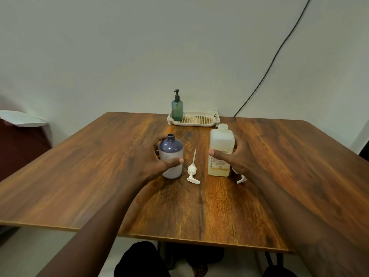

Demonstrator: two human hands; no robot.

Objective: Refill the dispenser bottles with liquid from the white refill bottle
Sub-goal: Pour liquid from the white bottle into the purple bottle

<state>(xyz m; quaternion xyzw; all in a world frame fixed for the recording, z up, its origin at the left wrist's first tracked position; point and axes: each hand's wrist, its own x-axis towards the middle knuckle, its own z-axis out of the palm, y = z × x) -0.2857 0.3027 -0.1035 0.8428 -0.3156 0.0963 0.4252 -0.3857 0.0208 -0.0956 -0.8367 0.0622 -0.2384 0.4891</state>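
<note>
Left of table centre, our left hand (149, 158) grips the purple dispenser bottle (172, 154): thumb across the front, fingers curled round the back. It's upright with the neck open. Behind it at the far edge, the green dispenser bottle (177, 108) stands in the left end of the tray (199, 119). The pump (192, 170) lies flat between the two near bottles, tube toward the far edge. Right of it, the white refill bottle (220, 150) stands upright. Our right hand (239, 156) holds it, thumb on the front face, fingers round the right side. We can't tell if the cap is off. Key relation: the refill bottle sits right of the open neck, both axes vertical. We judge the pour runs right to left, over the pump.
</note>
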